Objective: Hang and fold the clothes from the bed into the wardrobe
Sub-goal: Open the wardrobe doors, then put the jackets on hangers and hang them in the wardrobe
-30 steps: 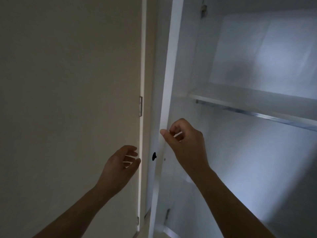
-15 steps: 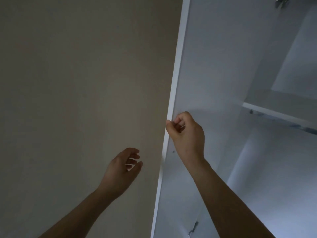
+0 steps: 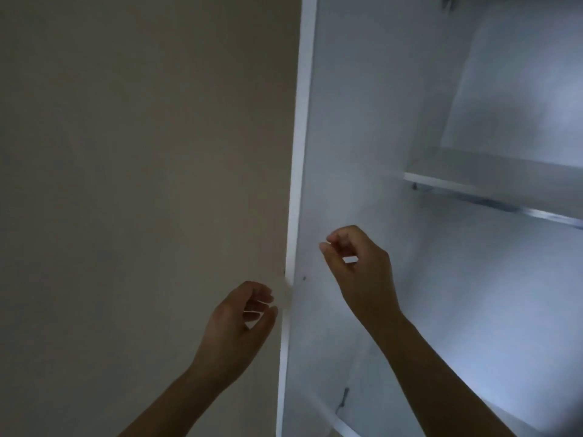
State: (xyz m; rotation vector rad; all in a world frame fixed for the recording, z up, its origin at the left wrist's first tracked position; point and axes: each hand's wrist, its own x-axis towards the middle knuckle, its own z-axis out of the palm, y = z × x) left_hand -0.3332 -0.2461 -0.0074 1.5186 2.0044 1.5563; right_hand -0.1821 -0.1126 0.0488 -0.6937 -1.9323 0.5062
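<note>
Room: dim; a plain beige wall (image 3: pixel 142 184) fills the left half.
Wardrobe (image 3: pixel 473 294): right half, white inside, standing open.
Door (image 3: pixel 350 137): swung open, inner face in view, its long white edge running top to bottom at centre.
Shelf (image 3: pixel 492 181): far right, with a metal rail (image 3: pixel 536 213) just under it.
Left hand (image 3: pixel 239 323): fingers loosely curled, holding nothing, just beside the door edge.
Right hand (image 3: pixel 356 266): fingers curled in, thumb near forefinger, grasping nothing, in front of the door's inner face.
Open room: below the rail.

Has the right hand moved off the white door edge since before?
Yes. The right hand was pinching the white door edge; now it has let go and sits to the right of that edge, with a gap between them.
</note>
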